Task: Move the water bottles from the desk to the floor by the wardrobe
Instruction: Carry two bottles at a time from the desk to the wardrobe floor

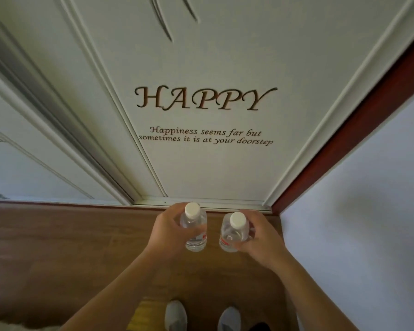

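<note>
A: Holding two bottles, one per hand. Left hand (170, 229) is wrapped around the left water bottle (194, 229), fingers closed on its body below the white cap (192, 209).

B: And the right?

A: Right hand (261, 237) is closed around the right water bottle (233, 232), same grip, thumb low on the side. Both bottles clear, upright, red-marked labels, caps on.

B: Where are they relative to the target?

A: Over the wooden floor (69, 235), near the base of the white wardrobe door (201, 56), the one with "HAPPY" lettered on it. Bottles side by side, a gap between them, not touching.

B: Are they down on the floor?

A: Cannot tell from this angle; camera looks nearly straight down the bottles, bases are hard to read against the boards.

B: Anything else in view?

A: Red-brown trim (359, 111) runs along the door's right edge, pale wall (368, 211) beside it. Person's two grey shoes (176, 315) at bottom, well back from the bottles.
</note>
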Demonstrator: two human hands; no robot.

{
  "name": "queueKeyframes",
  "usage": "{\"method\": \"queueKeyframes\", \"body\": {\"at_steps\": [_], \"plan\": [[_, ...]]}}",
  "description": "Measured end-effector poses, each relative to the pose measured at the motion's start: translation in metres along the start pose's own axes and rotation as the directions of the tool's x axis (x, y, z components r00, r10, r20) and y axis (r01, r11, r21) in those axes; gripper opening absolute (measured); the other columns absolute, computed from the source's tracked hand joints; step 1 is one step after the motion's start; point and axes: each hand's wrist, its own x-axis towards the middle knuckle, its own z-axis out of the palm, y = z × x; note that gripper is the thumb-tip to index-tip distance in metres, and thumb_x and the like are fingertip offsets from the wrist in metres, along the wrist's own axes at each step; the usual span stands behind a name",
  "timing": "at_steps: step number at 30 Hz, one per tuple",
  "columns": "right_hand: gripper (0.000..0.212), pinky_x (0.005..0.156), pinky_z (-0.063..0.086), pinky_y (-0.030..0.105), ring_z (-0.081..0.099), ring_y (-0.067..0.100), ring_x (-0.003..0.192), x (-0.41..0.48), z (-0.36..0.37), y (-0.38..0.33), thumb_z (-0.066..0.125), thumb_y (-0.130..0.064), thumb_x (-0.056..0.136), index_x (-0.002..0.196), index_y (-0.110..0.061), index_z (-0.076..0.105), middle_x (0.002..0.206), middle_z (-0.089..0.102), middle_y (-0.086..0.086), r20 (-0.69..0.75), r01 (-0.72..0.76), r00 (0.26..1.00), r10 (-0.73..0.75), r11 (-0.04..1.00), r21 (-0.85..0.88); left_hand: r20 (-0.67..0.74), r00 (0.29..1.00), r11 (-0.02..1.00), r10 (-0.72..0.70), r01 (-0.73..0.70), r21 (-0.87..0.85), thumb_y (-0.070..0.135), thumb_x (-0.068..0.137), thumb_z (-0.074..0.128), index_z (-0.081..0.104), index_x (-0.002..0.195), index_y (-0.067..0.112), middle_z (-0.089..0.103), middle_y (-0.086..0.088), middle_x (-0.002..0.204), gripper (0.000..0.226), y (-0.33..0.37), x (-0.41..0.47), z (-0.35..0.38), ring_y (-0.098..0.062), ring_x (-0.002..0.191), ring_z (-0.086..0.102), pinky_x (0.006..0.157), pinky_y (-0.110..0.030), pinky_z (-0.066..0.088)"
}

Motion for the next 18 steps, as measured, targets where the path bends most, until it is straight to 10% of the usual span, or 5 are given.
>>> {"method": "queueKeyframes", "body": {"at_steps": [4, 18], "plan": [[0.067, 0.084, 0.044, 0.014, 0.055, 0.004, 0.113, 0.053, 0.037, 0.059, 0.089, -0.019, 0.072, 0.124, -0.037, 0.052, 0.123, 0.057, -0.016, -0.035, -0.045, 0.998, 0.046, 0.998, 0.033, 0.017, 1.0, 1.0, -0.019, 0.02, -0.014, 0.019, 0.067, 0.093, 0.068, 0.104, 0.042, 0.076, 0.017, 0.1, 0.05, -0.072, 0.05, 0.021, -0.001, 0.095, 0.071, 0.079, -0.025, 0.057], [0.067, 0.101, 0.047, 0.032, 0.05, 0.01, 0.125, 0.241, 0.18, 0.32, 0.082, -0.008, 0.078, 0.132, -0.033, 0.053, 0.131, 0.055, -0.012, -0.118, -0.184, 0.974, 0.195, 0.978, 0.098, 0.014, 0.999, 0.994, 0.044, -0.045, 0.104, 0.019, 0.068, 0.093, 0.067, 0.099, 0.041, 0.072, 0.015, 0.098, 0.046, -0.358, 0.202, 0.143, 0.002, 0.093, 0.067, 0.083, -0.028, 0.057]]}}
